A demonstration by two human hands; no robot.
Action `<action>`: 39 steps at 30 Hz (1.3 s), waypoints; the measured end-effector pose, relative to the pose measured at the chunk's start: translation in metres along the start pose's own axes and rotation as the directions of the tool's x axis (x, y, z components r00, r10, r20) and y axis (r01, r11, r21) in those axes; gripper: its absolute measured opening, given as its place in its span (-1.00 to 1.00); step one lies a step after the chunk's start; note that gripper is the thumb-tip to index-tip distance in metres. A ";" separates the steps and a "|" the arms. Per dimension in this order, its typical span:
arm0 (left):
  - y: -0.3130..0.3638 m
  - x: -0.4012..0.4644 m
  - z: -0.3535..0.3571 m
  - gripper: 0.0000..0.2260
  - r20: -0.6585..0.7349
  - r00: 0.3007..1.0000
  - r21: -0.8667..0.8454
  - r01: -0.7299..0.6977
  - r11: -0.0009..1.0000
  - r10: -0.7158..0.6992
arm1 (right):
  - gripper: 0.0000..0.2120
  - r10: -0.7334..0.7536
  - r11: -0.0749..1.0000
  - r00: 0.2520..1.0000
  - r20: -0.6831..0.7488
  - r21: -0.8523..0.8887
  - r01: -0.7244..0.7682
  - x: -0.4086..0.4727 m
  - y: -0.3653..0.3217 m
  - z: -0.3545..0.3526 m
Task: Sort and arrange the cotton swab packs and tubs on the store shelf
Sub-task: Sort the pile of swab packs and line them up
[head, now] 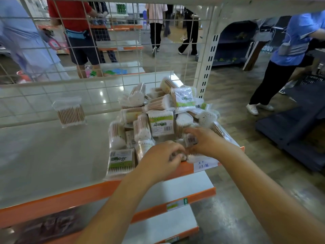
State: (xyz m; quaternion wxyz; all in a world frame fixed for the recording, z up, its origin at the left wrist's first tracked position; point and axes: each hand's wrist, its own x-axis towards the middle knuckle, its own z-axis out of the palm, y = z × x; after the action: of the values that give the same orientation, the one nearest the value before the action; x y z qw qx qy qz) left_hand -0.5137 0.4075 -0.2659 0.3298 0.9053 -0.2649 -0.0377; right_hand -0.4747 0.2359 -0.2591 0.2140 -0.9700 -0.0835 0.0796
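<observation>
Both forearms come in from the bottom edge, cut off below the elbow, and meet at the front right corner of the shelf [52, 155]. The left hand [161, 158] is knuckles-up with its fingers curled in, pinching the near end of a small clear pack [190, 156] of swabs; the pack is mostly hidden under both hands, so only its white cotton tips and a barcode patch show. The right hand [204, 140], at about 1 o'clock from the left, curls over the same pack from the far side, thumb and fingers closed on it. Just below the hands a handwritten price tag [204, 164] sits on the orange shelf lip [70, 199], its marks too small to read. At 9 o'clock from the left hand a flat green-labelled pack [120, 162] lies at the shelf's front edge. Beyond the hands, at 12 o'clock, the heap of swab packs and tubs [158, 110] is piled against the right upright [208, 59], items overlapping so that individual ones are hard to separate. Well apart, at 10 o'clock, a single clear tub [70, 112] stands upright near the wire mesh back [105, 50]. Behind the mesh, blurred people stand in the aisle, cropped at the top of the frame.
</observation>
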 end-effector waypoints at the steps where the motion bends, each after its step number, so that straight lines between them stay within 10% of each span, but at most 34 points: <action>1: 0.000 0.000 0.000 -0.81 -0.016 1.000 -0.009 0.013 1.000 -0.013 | -0.36 0.002 1.000 1.000 -0.011 0.003 -0.002 -0.001 0.001 0.000; 16: -0.003 -0.010 0.000 -0.80 -0.239 0.959 -0.333 0.069 0.940 -0.155 | -0.71 -0.098 0.947 0.969 -0.226 0.279 0.161 -0.016 -0.021 -0.016; 39: -0.015 -0.024 -0.018 -0.69 -0.205 0.897 -0.868 0.019 0.496 -0.393 | -0.87 0.051 0.380 0.957 -0.284 0.892 0.245 -0.030 -0.064 -0.001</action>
State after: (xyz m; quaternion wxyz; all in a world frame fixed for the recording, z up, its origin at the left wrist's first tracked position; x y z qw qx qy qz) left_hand -0.5227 0.4395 -0.2635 0.7651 0.6426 -0.0314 -0.0272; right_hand -0.5120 0.2868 -0.2270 0.7285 -0.6823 -0.0530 -0.0306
